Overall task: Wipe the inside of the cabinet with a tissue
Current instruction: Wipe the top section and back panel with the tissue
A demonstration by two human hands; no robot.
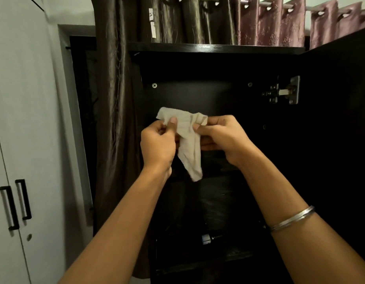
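Note:
A crumpled pale tissue (188,140) hangs in front of the open black cabinet (216,48). My left hand (157,144) pinches its upper left corner between thumb and fingers. My right hand (220,136) pinches its upper right part, so the tissue is stretched between both hands while its lower end dangles free. Both hands are held in the air before the cabinet's dark back panel (198,95), not touching it. A dark shelf (218,193) lies below the hands.
The cabinet door (339,119) stands open at the right, with a metal hinge (284,91). A small blue-and-black object (207,239) lies on a lower shelf. Brown curtains (116,99) hang at the left, next to a white wardrobe (23,140) with black handles.

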